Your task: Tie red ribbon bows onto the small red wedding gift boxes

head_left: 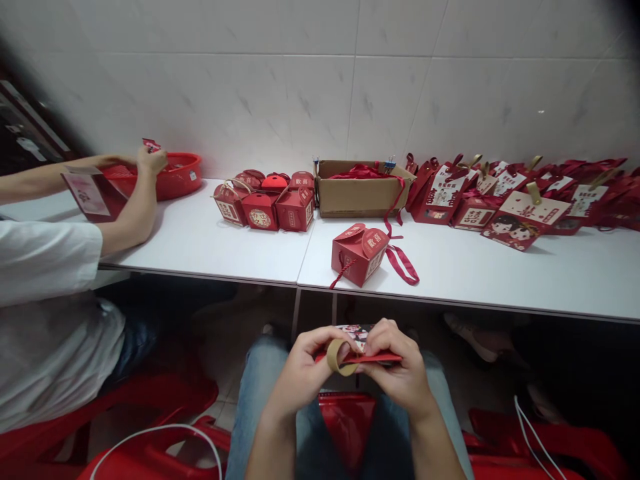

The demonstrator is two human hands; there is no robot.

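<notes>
Above my lap, both hands hold a red card box (385,359) with a printed top edge. My left hand (311,363) grips its left side, where a gold ribbon loop (334,357) sticks out. My right hand (397,363) pinches the right side, its fingertips close to those of my left hand. The lower part of the box is hard to make out. On the table (450,280) ahead stands a red box (357,257) with rounded flaps and a twisted cord, and a dark red ribbon (403,267) lies beside it.
Behind are a cardboard box (360,197) of red ribbon, a group of small red boxes (263,210) and many red gift bags (440,197) at right. At left, a person's hands (150,160) work over a red basin (180,177), near an open red box (95,197).
</notes>
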